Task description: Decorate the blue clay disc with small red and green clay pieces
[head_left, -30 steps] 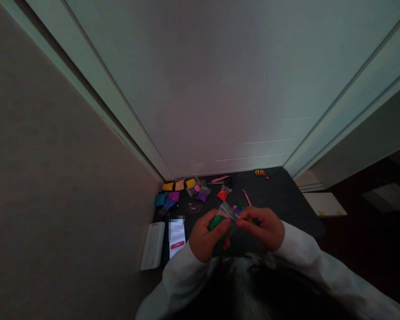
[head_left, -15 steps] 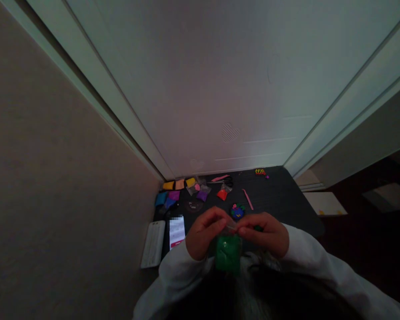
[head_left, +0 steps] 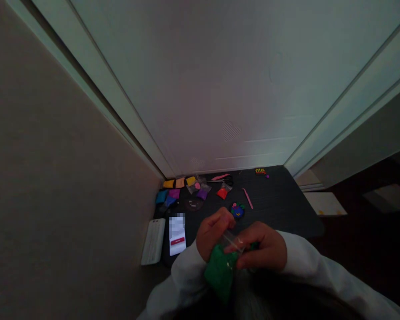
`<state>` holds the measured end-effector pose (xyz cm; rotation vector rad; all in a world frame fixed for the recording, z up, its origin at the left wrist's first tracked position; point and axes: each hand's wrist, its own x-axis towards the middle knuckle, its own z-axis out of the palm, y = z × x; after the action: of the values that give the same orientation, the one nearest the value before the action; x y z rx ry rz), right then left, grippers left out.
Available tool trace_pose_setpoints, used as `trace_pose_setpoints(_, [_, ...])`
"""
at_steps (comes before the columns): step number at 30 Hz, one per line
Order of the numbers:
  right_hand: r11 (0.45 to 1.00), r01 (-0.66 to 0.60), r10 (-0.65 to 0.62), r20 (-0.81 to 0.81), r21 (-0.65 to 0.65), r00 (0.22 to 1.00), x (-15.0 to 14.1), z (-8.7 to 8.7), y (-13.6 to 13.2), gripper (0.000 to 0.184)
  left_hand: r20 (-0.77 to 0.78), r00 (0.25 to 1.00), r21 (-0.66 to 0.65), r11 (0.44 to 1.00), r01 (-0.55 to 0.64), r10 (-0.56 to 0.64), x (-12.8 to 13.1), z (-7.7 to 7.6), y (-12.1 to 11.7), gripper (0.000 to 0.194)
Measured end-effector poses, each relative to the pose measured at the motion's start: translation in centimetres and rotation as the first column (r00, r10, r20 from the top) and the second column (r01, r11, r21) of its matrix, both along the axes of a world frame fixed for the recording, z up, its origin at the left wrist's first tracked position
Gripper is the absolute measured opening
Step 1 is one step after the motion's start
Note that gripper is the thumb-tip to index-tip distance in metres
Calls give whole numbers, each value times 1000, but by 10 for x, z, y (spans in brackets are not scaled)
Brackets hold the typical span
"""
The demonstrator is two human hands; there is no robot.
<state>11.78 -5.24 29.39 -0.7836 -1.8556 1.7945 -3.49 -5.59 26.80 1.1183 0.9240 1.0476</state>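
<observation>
Both my hands are close to my body over a dark table [head_left: 280,200]. My left hand [head_left: 212,233] and my right hand [head_left: 262,246] pinch the clear top of a small plastic bag of green clay [head_left: 220,271], which hangs between them. Their fingers are closed on the bag. Just beyond my hands a small round multicoloured clay piece [head_left: 237,210] lies on the table.
Several small bags of coloured clay [head_left: 182,189] lie at the table's far left, a red one [head_left: 222,193] nearer the middle. A pink tool [head_left: 247,198], a lit phone [head_left: 177,233] and a white case [head_left: 153,241] also lie there. A wall and door stand behind.
The green bag first turned to hang down from my fingers, then my hands moved slightly right and nearer with it. The round clay piece came into view.
</observation>
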Motion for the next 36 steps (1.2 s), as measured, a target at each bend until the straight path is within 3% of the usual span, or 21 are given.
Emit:
trace_pose_setpoints(7, [989, -60, 61, 1, 138, 998, -1, -1, -2, 25, 41, 999, -25, 999, 20, -19, 4, -7, 1, 38])
trace_pose_setpoints(12, [992, -110, 110, -3, 55, 994, 2, -3, -1, 24, 107, 991, 4, 997, 77, -77, 2, -8, 3, 37])
trace_pose_setpoints(15, [996, 54, -58, -64, -72, 996, 3, -12, 0, 23, 92, 994, 54, 997, 50, -55, -2, -7, 6, 37])
trace_pose_setpoints(19, [921, 362, -370, -36, -147, 928, 1, -27, 4, 24, -1, 999, 165, 985, -45, 46, -9, -9, 7, 36])
trace_pose_setpoints(23, [925, 370, -369, 26, -84, 929, 0, -30, 9, 28, -84, 989, 263, 960, -93, 118, -12, -13, 6, 34])
trace_pose_setpoints(28, [942, 335, -330, 108, -35, 938, 0, -25, 10, 25, -78, 979, 388, 910, -145, 189, -12, -20, 6, 29])
trace_pose_setpoints(32, [903, 380, -413, 163, 199, 896, 3, -23, 8, 22, -118, 962, 311, 929, -199, 245, -13, -16, 6, 13])
trace_pose_setpoints(36, [852, 379, -469, 206, 360, 859, 6, -20, 10, 21, -245, 954, 207, 970, -124, 174, -16, -13, 6, 20])
